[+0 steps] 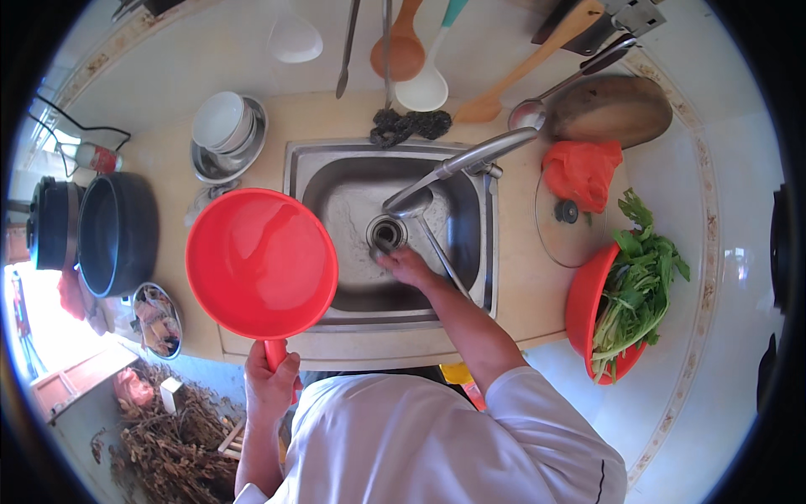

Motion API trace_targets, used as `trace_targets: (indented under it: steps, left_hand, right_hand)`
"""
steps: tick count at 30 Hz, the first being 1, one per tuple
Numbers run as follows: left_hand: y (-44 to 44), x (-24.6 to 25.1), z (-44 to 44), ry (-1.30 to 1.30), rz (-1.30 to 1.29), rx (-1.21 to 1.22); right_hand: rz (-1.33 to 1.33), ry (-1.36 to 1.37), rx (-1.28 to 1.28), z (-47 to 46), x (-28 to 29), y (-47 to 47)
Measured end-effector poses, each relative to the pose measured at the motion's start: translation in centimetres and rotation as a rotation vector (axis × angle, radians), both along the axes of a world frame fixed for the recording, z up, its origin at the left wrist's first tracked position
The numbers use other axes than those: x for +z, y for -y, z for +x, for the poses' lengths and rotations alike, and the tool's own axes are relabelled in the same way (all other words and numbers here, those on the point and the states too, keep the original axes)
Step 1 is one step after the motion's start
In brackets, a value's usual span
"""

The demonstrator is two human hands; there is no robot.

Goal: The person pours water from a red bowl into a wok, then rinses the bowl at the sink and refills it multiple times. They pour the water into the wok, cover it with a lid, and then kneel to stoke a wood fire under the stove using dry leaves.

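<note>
My left hand (272, 377) grips the handle of a red plastic dipper (262, 263), whose bowl hangs over the left edge of the steel sink (327, 189). Down in the basin, my right hand (408, 266) has its fingers on a small round metal piece (381, 249), perhaps the strainer, beside the drain hole (386, 233). Whether the fingers are closed on it cannot be told. A metal ladle (412, 205) lies in the basin, its handle sloping to the lower right under my forearm. The curved faucet (485, 151) reaches over the basin from the upper right.
Left: bowls (218, 121) in a metal dish, a dark pot (118, 234), an oval dish of scraps (157, 320). Right: a glass lid (548, 233), a red bag (582, 173), a red basin (582, 302) of leafy greens (639, 290). Behind: black scrubbers (409, 126), hanging utensils, a wooden board (611, 112).
</note>
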State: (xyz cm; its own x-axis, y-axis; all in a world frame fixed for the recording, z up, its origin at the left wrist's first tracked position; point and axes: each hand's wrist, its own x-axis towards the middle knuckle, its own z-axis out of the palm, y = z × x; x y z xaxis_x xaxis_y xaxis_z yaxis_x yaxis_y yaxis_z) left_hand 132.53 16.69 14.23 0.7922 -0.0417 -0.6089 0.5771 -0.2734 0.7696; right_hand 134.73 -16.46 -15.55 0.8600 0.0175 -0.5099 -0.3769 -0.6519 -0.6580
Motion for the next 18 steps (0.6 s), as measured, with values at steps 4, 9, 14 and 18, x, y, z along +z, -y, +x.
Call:
trace_targets:
  steps: [4, 9, 14, 18]
  left_hand:
    - [-1.5, 0.2, -1.5, 0.014, 0.026, 0.005]
    - [-2.6, 0.6, -3.0, 0.017, -0.034, 0.084]
    - [-3.4, 0.7, -4.0, 0.022, -0.056, 0.137]
    - [-4.1, 0.2, -4.6, -0.004, -0.074, 0.173]
  right_hand:
    - [-0.290, 0.726, 0.174, 3.2, 1.3, 0.2]
    - [0.038, -0.147, 0.105, 2.2, 1.1, 0.3]
    - [0.007, -0.485, 0.164, 0.4, 2.4, 1.4]
    - [0.084, -0.147, 0.116, 3.5, 0.5, 1.1]
